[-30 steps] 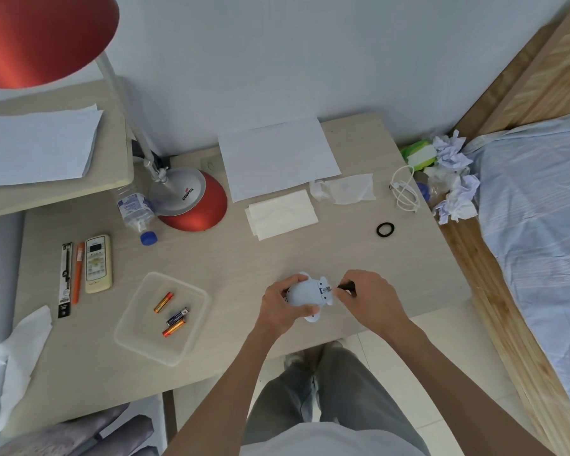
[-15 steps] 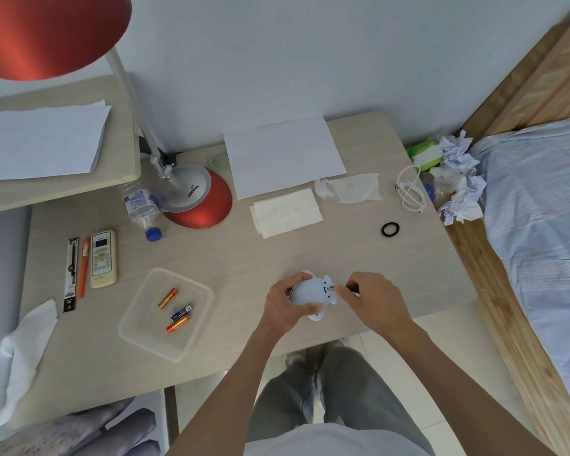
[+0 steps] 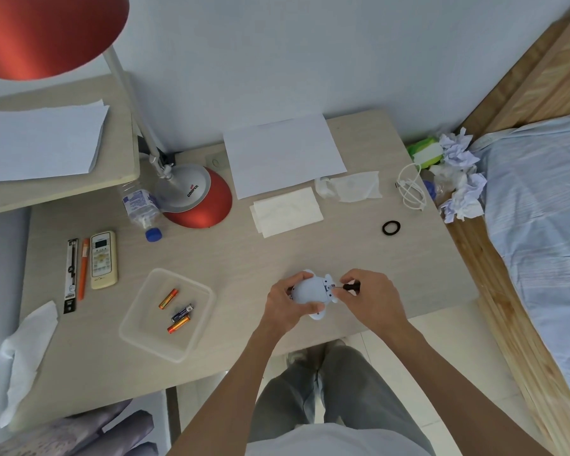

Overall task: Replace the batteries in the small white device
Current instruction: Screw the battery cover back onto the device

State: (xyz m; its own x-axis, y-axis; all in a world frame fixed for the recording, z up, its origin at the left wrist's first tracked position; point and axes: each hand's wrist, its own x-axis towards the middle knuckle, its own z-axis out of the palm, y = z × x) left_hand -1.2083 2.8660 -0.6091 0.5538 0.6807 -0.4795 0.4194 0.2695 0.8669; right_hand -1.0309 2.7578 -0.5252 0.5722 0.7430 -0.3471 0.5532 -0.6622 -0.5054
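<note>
The small white device [image 3: 311, 291], rounded with little ears, is held just above the desk's front edge by my left hand [image 3: 285, 304], which wraps its left side. My right hand [image 3: 374, 296] pinches a small dark-handled screwdriver [image 3: 351, 286] whose tip touches the device's right end. Three batteries [image 3: 178, 312], two orange and one dark blue, lie in a clear plastic tray [image 3: 139, 327] to the left of my hands.
On the beige desk [image 3: 244, 258] stand a red lamp base [image 3: 198, 199], a water bottle [image 3: 140, 205], a remote [image 3: 103, 260], pens, paper sheets [image 3: 283, 156], tissues, a black ring [image 3: 391, 228] and a white cable [image 3: 410, 189]. A bed [image 3: 540, 225] lies to the right.
My hands and the device stay in nearly the same spot; the screwdriver stays at the device's right end. The view has drifted slightly.
</note>
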